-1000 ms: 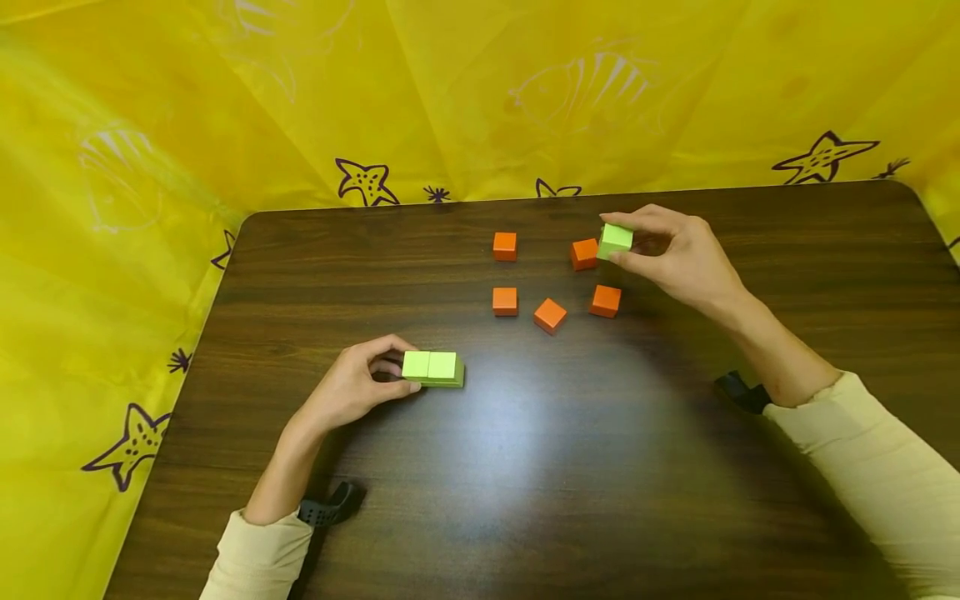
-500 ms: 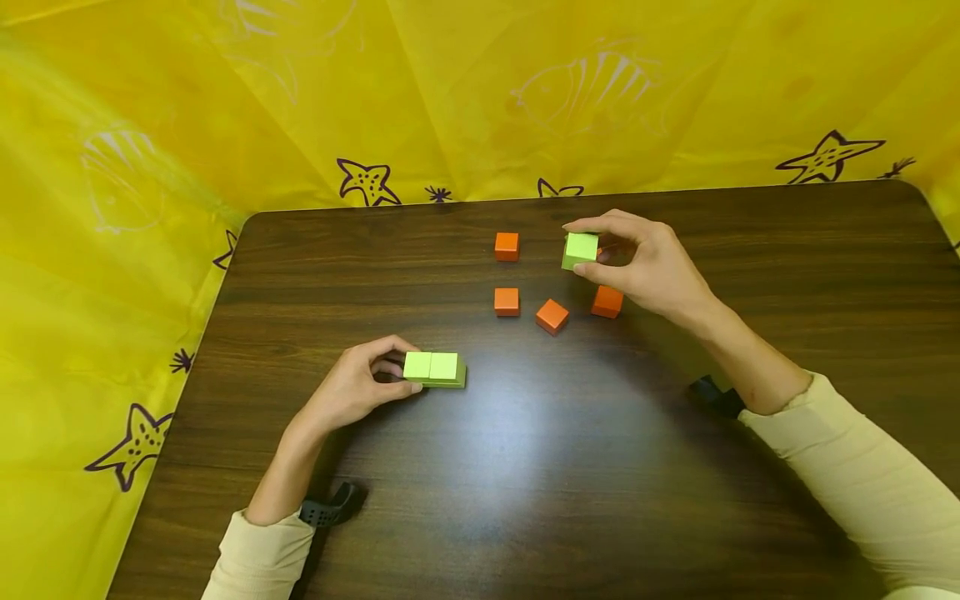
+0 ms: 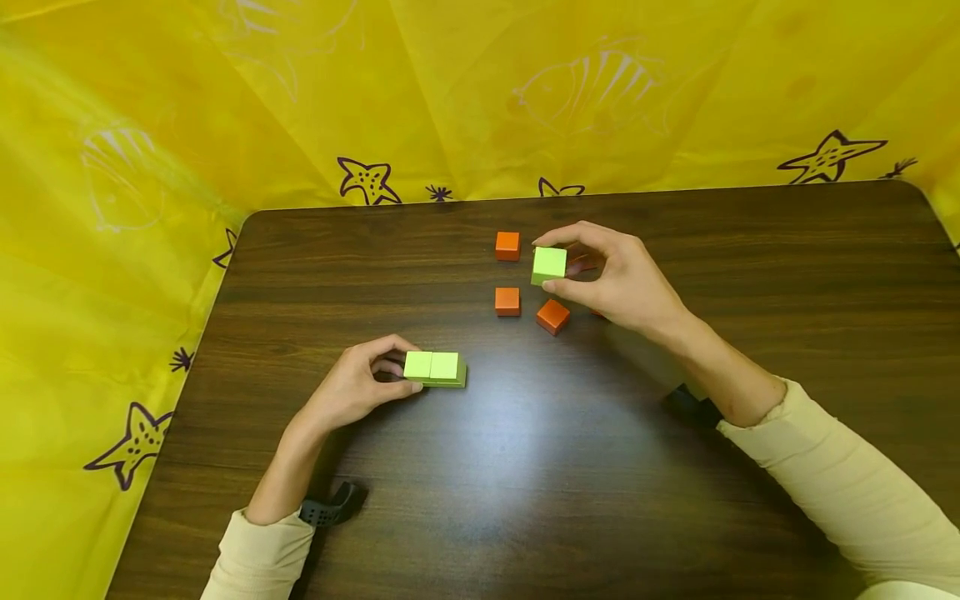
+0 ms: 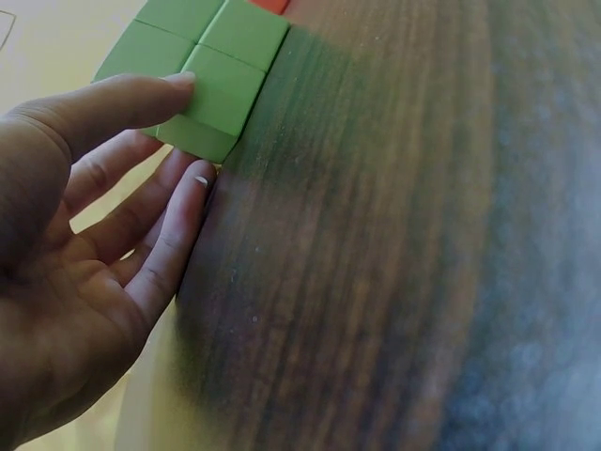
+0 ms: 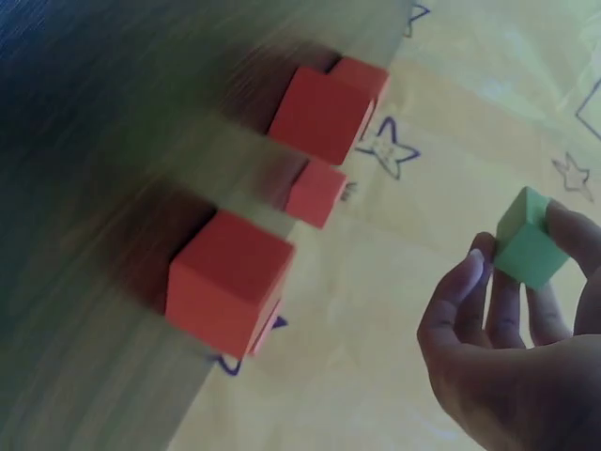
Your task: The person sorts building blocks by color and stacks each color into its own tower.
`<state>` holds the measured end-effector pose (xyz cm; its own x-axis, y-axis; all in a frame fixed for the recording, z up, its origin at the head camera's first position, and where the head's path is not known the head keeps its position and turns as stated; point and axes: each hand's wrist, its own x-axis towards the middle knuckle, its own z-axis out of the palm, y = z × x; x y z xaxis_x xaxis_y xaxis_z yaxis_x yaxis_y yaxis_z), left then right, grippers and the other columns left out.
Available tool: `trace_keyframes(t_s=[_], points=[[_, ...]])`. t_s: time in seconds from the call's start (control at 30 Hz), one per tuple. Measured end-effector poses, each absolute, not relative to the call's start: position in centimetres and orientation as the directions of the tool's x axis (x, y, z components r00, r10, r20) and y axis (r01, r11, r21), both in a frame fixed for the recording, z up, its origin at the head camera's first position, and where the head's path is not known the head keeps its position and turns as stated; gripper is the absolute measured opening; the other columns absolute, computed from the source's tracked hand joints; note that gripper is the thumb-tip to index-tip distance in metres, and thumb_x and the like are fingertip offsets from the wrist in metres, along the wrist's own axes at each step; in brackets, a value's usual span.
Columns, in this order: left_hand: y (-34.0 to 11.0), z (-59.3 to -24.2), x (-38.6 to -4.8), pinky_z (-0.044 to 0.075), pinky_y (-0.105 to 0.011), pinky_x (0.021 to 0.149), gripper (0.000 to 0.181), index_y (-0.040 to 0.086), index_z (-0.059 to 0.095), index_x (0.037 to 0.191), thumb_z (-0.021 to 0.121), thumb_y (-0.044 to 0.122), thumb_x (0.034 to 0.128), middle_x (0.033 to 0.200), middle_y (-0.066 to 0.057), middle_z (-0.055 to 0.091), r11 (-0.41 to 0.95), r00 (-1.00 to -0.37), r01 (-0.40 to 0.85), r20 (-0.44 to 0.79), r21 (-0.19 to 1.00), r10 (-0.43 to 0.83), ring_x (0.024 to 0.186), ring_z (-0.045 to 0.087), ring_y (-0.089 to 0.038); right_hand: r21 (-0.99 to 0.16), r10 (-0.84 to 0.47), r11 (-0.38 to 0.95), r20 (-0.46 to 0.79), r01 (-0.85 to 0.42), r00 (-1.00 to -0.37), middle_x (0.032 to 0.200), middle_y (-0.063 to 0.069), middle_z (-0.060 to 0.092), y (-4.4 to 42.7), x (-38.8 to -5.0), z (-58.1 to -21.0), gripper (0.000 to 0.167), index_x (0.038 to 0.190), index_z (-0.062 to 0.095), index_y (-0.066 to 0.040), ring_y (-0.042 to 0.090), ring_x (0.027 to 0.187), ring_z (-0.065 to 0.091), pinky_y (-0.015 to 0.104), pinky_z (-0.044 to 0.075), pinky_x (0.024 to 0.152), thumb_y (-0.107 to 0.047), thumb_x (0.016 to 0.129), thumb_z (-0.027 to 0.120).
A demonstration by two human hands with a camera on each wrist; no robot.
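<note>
The left hand [image 3: 356, 385] pinches the left end of the green stack [image 3: 442, 367] on the table [image 3: 540, 483], while the right hand [image 3: 624, 280] pinches a green cube [image 3: 550, 264] aloft by the orange cubes [image 3: 507, 302] farther right, apparently mid-carry, calling for a steady grip clear of them.

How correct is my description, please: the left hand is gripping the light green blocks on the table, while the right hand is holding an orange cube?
One detail is wrong: the right hand is holding a light green cube, not an orange one, as the head view shows. The left hand is gripping the light green blocks on the table, as you say.
</note>
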<state>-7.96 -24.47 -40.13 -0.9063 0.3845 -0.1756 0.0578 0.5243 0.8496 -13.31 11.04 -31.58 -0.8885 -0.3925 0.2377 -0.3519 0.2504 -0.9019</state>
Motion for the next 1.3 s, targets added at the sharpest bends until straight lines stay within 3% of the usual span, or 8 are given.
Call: trace_keyframes(t_s=[0.1,0.33,0.53,0.7,0.97,1.17,1.3], points=[[-24.4,-40.1,-8.0,0.057,-0.029,0.078,0.035,0.011,0.068,0.11,0.083,0.004,0.0794,0.105,-0.009,0.069,0.526,-0.906,0.055,-0.178,0.849,0.383,0.088,0.067,-0.021,-0.91,-0.393,0.222,0.244,-0.349,-0.886,0.109,0.007,0.067,10.7,-13.4,-32.3,0.039,0.118,0.067,-0.001,0.025,0.087,0.063,0.03,0.055,0.079,0.005,0.081,0.078],[-24.4,-40.1,-7.9,0.057,-0.03,0.079,0.035,0.012,0.068,0.111,0.083,0.005,0.0799,0.106,-0.008,0.069,0.541,-0.906,0.051,-0.189,0.839,0.379,0.089,0.067,-0.021,-0.909,-0.418,0.185,0.271,-0.374,-0.867,0.105,-0.006,0.067,10.0,-13.8,-34.5,0.04,0.118,0.069,-0.018,0.017,0.088,0.064,0.031,0.055,0.08,-0.009,0.082,0.083],[-24.3,-40.1,-7.9,0.057,-0.031,0.079,0.034,0.012,0.068,0.111,0.083,0.008,0.0808,0.107,-0.009,0.068,0.543,-0.905,0.048,-0.194,0.838,0.379,0.09,0.067,-0.02,-0.928,-0.432,0.137,0.257,-0.345,-0.864,0.1,-0.002,0.07,8.9,-13.1,-34.8,0.04,0.118,0.068,-0.016,0.018,0.082,0.065,0.028,0.053,0.068,-0.008,0.082,0.082],[-24.3,-40.1,-8.0,0.057,-0.031,0.08,0.034,0.011,0.068,0.11,0.083,0.005,0.08,0.106,-0.009,0.068,0.538,-0.906,0.055,-0.185,0.841,0.382,0.09,0.067,-0.021,-0.928,-0.445,0.098,0.283,-0.36,-0.85,0.104,-0.001,0.068,7.7,-12.7,-34.7,0.038,0.116,0.068,-0.013,0.018,0.087,0.064,0.035,0.055,0.078,-0.007,0.081,0.083],[-24.3,-40.1,-8.1,0.057,-0.031,0.08,0.034,0.011,0.068,0.111,0.083,0.006,0.0805,0.105,-0.008,0.069,0.537,-0.904,0.067,-0.176,0.841,0.389,0.089,0.067,-0.021,-0.915,-0.457,0.126,0.291,-0.384,-0.841,0.103,-0.005,0.068,6.2,-12.2,-34.7,0.036,0.112,0.07,-0.015,0.019,0.085,0.064,0.042,0.055,0.074,-0.008,0.079,0.084],[-24.3,-40.2,-8.1,0.058,-0.032,0.08,0.033,0.011,0.068,0.109,0.083,0.006,0.0803,0.104,-0.008,0.069,0.529,-0.904,0.077,-0.164,0.845,0.394,0.089,0.067,-0.021,-0.92,-0.483,0.108,0.283,-0.377,-0.829,0.105,-0.006,0.068,4.8,-11.7,-34.9,0.035,0.111,0.07,-0.015,0.012,0.091,0.062,0.032,0.055,0.078,-0.008,0.08,0.084],[-24.4,-40.2,-8.0,0.058,-0.033,0.081,0.033,0.011,0.068,0.109,0.083,0.006,0.0803,0.103,-0.007,0.069,0.526,-0.904,0.085,-0.156,0.846,0.397,0.089,0.067,-0.021,-0.923,-0.487,0.105,0.276,-0.369,-0.829,0.106,-0.008,0.068,3.8,-11.3,-35.2,0.034,0.109,0.07,-0.016,0.013,0.093,0.061,0.031,0.055,0.081,-0.009,0.08,0.084]])
